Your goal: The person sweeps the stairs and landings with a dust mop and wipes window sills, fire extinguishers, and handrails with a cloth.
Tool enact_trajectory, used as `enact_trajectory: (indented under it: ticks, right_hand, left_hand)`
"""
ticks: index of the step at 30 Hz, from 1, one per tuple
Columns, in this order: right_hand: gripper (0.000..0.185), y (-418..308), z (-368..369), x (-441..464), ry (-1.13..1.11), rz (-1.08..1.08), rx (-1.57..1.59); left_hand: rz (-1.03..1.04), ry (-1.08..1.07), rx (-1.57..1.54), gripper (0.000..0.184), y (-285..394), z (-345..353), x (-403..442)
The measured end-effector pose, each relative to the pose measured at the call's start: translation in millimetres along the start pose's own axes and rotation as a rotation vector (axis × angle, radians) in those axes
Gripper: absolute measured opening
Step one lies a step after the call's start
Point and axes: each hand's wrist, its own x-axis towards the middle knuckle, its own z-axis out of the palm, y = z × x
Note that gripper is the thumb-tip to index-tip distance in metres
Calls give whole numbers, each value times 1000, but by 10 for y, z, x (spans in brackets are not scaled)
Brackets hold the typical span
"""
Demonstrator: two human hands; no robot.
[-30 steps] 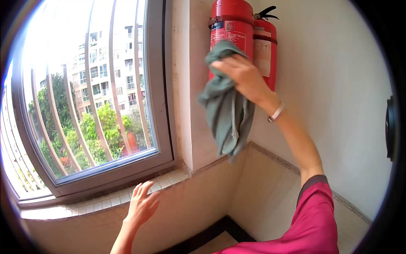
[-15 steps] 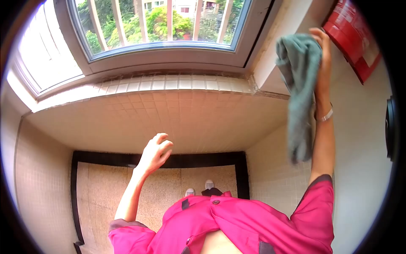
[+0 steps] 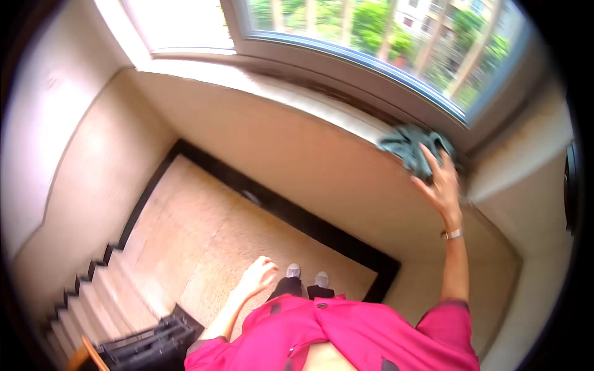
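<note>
So there's one green cloth (image 3: pixel 403 146), bunched at the far right end of the windowsill (image 3: pixel 309 101). One hand's on it, the right hand (image 3: pixel 442 187), grip spread over the fabric. The left hand (image 3: pixel 257 276) hangs above the floor (image 3: pixel 192 229), grip loosely half-curled. Two white shoes (image 3: pixel 293 270), one bracelet (image 3: pixel 453 234) too.

"What do you see through the window (image 3: pixel 346 69)?"
"Pale bars (image 3: pixel 432 40), and behind them green trees (image 3: pixel 371 25)."
"And below?"
"A floor (image 3: pixel 204 222) with a black border (image 3: pixel 303 214), also steps (image 3: pixel 102 303) at lower left."
</note>
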Motion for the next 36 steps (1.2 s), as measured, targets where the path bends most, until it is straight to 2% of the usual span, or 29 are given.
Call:
enact_trajectory:
  ticks: [1, 3, 5, 10, 14, 17, 22, 23, 25, 33, 36]
  right_hand:
    - [65, -34, 36, 3, 91, -55, 30]
    - [63, -117, 78, 22, 77, 8, 16]
    - [65, -305, 207, 141, 114, -45, 25]
    - [62, -1174, 668, 790, 97, -159, 26]
    - [62, -1943, 1145, 1526, 46, -211, 47]
    - [64, -2537, 1603, 2047, 73, -266, -9]
    - [58, -3619, 2237, 2932, 37, -279, -114]
    - [63, -3816, 2381, 3112, 67, -325, -152]
    - [58, -4237, 2649, 3463, 136, -374, -110]
    - [50, -5548, 3368, 4659, 211, -484, -28]
    - [50, -6054, 3696, 5253, 104, -482, -18]
  left_hand:
    - [-58, -9, -19, 17, 34, 26, -129]
    - [-138, -11, -84, 17, 51, 73, -278]
    - [-212, -11, -126, 18, 51, 76, -309]
    - [-174, 23, -168, 20, -87, -173, -72]
    - [-199, 83, -180, 21, -593, -433, -97]
    - [-196, 154, -165, 22, -1224, -631, -312]
    - [-299, 370, -253, 17, -2055, -1112, -800]
    - [-347, 392, -245, 16, -2193, -1226, -877]
    - [-407, 435, -241, 15, -2538, -1357, -1025]
    - [-564, 531, -328, 14, -2902, -1642, -824]
    - [-623, 562, -390, 14, -2962, -1694, -658]
